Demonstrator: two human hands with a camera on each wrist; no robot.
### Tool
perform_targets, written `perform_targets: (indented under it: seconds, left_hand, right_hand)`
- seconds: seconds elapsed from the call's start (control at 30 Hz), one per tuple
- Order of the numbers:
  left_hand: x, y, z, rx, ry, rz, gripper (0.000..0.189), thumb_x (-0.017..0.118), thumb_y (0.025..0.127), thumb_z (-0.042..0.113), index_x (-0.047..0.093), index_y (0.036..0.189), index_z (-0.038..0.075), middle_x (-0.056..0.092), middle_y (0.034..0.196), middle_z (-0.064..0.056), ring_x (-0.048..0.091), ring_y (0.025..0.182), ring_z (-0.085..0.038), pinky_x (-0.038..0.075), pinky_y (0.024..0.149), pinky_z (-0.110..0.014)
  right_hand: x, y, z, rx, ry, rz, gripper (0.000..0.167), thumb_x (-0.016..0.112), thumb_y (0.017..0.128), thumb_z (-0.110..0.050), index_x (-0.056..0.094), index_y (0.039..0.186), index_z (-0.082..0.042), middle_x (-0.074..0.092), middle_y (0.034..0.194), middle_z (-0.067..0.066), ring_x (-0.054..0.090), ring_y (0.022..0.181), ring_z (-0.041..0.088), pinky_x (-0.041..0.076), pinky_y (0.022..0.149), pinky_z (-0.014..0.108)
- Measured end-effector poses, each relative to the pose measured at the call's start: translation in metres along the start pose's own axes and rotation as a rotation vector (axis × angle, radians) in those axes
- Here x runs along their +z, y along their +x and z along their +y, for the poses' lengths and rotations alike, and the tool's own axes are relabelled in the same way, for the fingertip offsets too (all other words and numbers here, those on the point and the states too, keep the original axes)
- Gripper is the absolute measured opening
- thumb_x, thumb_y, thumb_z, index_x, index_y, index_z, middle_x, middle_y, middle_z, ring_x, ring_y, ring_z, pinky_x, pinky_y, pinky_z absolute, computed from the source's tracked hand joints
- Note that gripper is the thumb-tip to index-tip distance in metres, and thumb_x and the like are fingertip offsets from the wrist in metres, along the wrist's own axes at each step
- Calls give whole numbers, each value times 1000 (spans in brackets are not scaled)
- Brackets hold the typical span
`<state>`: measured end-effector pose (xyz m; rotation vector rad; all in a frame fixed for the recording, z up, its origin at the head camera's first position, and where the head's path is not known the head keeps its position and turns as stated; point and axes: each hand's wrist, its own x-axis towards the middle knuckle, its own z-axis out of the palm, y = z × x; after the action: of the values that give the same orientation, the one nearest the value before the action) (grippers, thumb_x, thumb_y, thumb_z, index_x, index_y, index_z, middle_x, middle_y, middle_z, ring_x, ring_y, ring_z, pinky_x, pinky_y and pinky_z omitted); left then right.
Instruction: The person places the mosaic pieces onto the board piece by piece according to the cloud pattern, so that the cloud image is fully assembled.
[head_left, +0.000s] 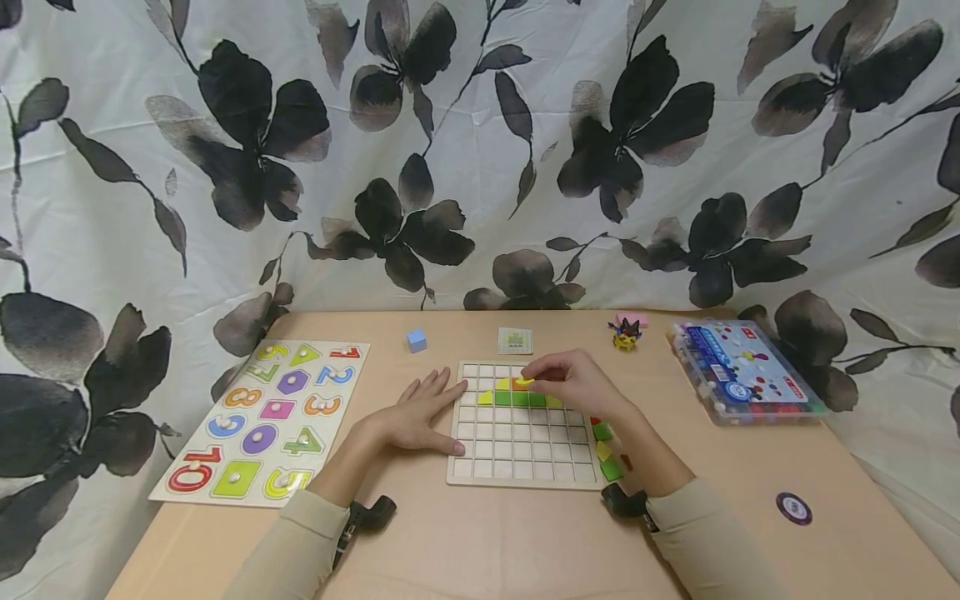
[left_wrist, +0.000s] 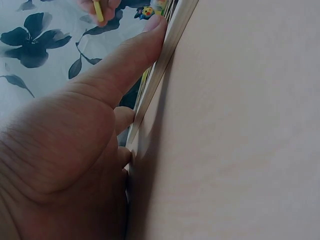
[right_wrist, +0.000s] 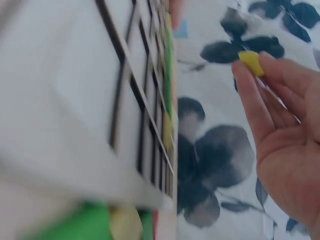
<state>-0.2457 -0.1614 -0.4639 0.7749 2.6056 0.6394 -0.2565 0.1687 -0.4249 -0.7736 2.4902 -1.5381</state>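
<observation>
A white gridded board point(head_left: 525, 457) lies on the table in the head view. Green tiles point(head_left: 519, 399) form a row in its upper part, with yellow and orange tiles beside and above them. My left hand point(head_left: 411, 423) rests along the board's left edge, fingers spread, thumb point(left_wrist: 132, 62) against the rim. Over the upper part of the grid, my right hand point(head_left: 581, 385) pinches a small yellow tile point(right_wrist: 251, 62) between thumb and fingertips, held above the board. The tile's full outline is partly hidden by the fingers.
Loose green tiles point(head_left: 611, 469), with yellow and red ones, line the board's right side. A number puzzle board point(head_left: 258, 408) lies left, a pattern card point(head_left: 515, 341) and blue cube point(head_left: 416, 340) behind. Rightward are a small figurine point(head_left: 626, 336), plastic case point(head_left: 746, 371) and round disc point(head_left: 793, 508).
</observation>
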Motion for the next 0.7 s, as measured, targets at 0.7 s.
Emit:
perform_targets:
  seconds: [0.7]
  left_hand:
    - [0,-1,0,-6,23,0,113,74,83,70,19,168,23,-5,176,-16,-8,163,-35,-5,130,-58]
  right_hand:
    - [63,17,1,-68,-200,-55,17,79,92,-8,80,109,-8,77,107,0,69,96,11,58,87,26]
